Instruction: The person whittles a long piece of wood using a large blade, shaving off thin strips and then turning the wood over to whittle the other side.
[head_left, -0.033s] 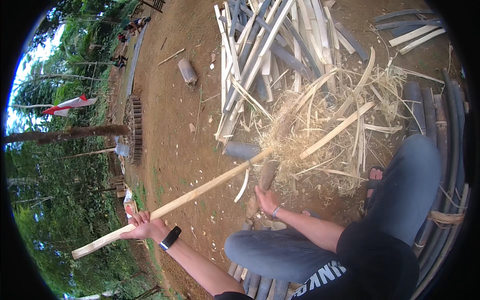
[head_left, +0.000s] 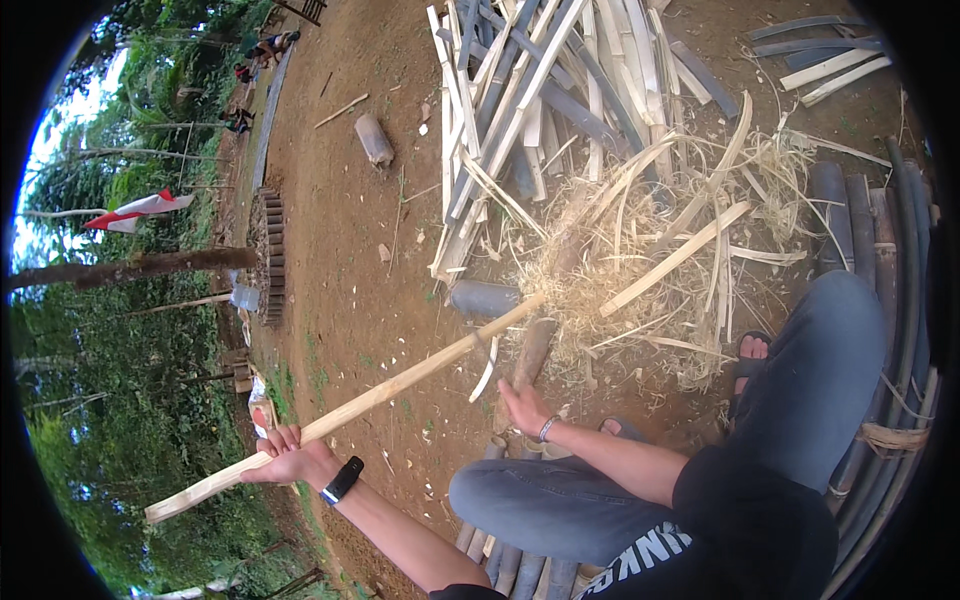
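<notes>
A long pale bamboo strip (head_left: 400,385) slants from the lower left up to the shavings. My left hand (head_left: 300,457), with a dark band on its wrist, is closed round the strip near its lower left end. My right hand (head_left: 525,408) is closed beside a short brown log (head_left: 537,350), below the strip. A thin dark blade of a knife (head_left: 477,338) crosses the strip near its far end; its handle appears to be within my right fingers, mostly hidden. The strip's far tip rests by the log among curly bamboo shavings (head_left: 620,260).
A pile of split bamboo (head_left: 540,90) lies beyond the shavings, with more slats (head_left: 820,60) at the far right. Dark bamboo poles (head_left: 860,220) lie on my right. A grey bamboo section (head_left: 483,298) is beside the strip. My bent knees (head_left: 820,340) frame the near side.
My right hand and the blade have moved slightly left and toward me along the strip. The strip and my left hand stay almost in place.
</notes>
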